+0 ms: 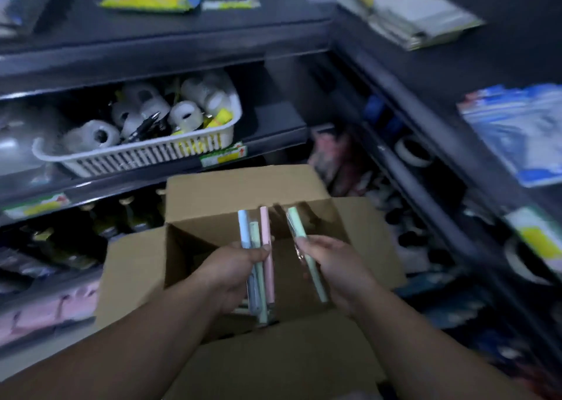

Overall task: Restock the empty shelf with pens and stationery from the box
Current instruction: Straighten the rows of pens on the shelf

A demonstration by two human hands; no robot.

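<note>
Left grip [231, 273] round pens [265, 226], right grip [331, 265] pinching green pen [299, 226]

**Both hands full above the box**

Both bare forearms reach forward over the open brown cardboard box [243, 186]. Above its middle, the left hand [234, 273] curls round a bundle of pastel wrapped pens [266, 229]. Just beside it, the right hand [331, 265] pinches one pale green wrapped pen [296, 224].

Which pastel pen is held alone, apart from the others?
The pale green plastic pen in the right hand; the pale blue, green and pink pens are bunched in the left hand.
</note>
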